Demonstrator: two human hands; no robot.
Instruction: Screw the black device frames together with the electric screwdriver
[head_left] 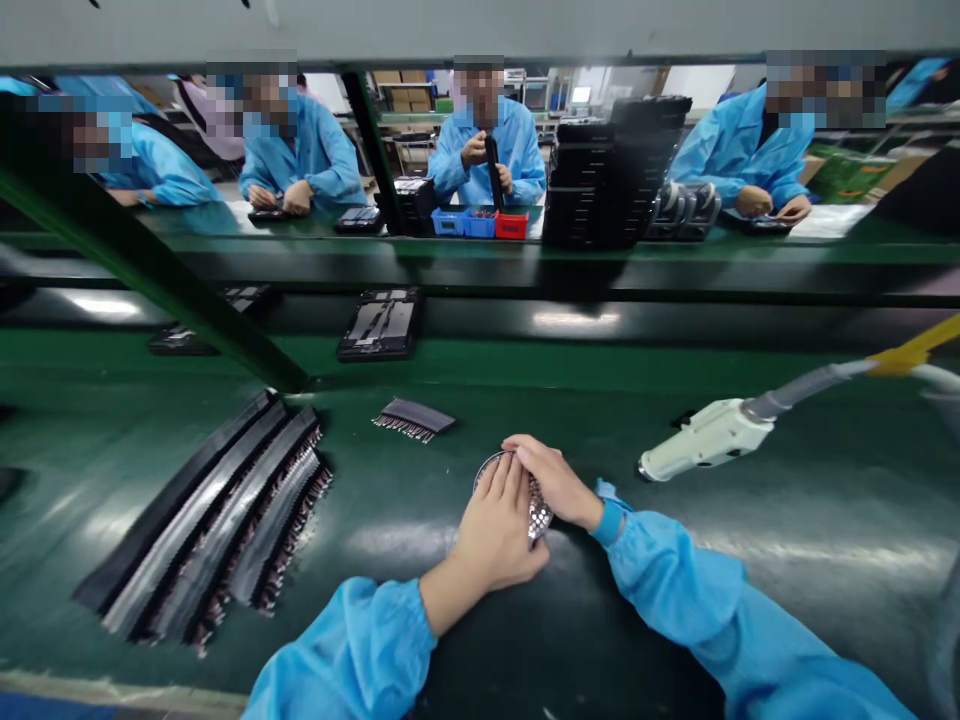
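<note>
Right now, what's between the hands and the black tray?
Head view: a small black pin strip lies on the green bench, between the black tray and the left hand and right hand holding a round perforated part.

Bright, even overhead light lays soft white glare across the glossy dark-green tabletop (825, 610) (harshest on the glossy black rail (577, 318) beyond), a faint shadow falls beneath the left hand (495, 530), and wide-angle distortion bends the slanted green metal beam (150, 270) near the frame's edge.
</note>
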